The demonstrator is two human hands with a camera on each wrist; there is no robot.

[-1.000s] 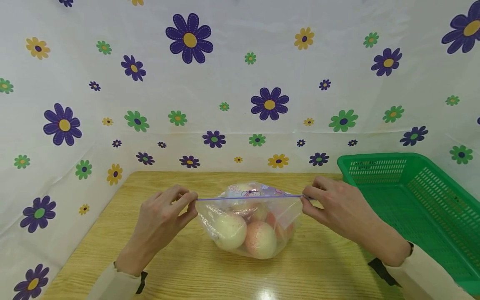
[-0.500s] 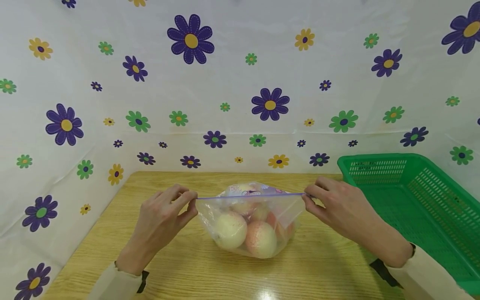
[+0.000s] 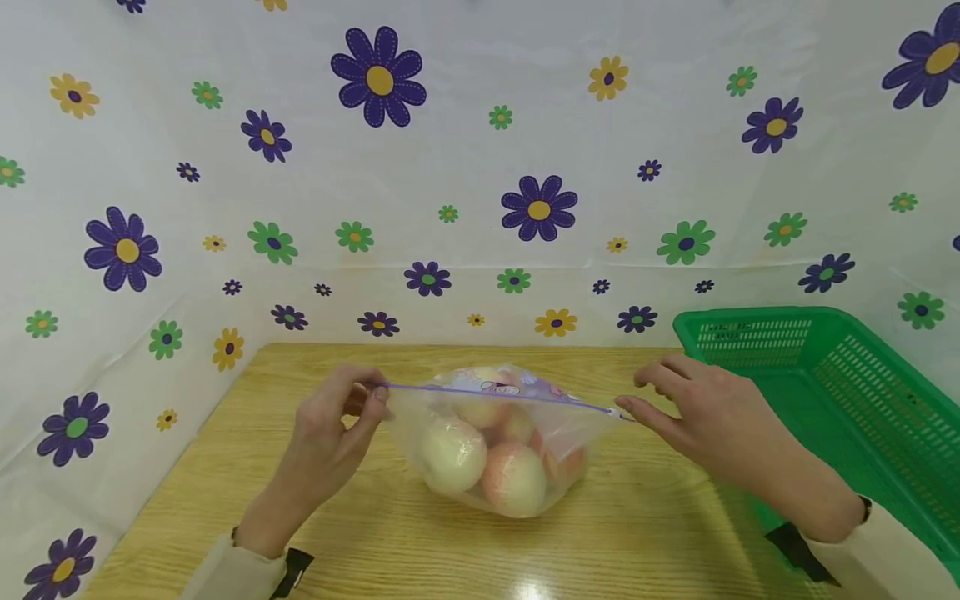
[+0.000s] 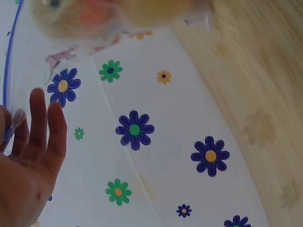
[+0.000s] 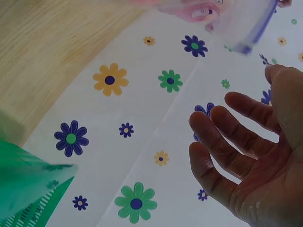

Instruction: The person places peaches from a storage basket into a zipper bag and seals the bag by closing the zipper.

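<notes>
A clear zip bag with several round fruits, pale yellow with a red blush, sits in the middle of the table. Its purple zip strip stretches across the top and slopes down to the right. My left hand pinches the strip's left end between thumb and index finger; in the left wrist view its other fingers are spread. At the strip's right end, my right hand has its fingers parted, the thumb tip close by the corner. The right wrist view shows this hand holding nothing.
A green plastic basket with slotted walls stands on the right, close behind the right forearm. The wooden table meets a white flowered cloth at the back and left side.
My right hand has let go of the zip's right end and moved slightly right, its fingers spreading. The strip's right end has dropped; the left end has risen a little.
</notes>
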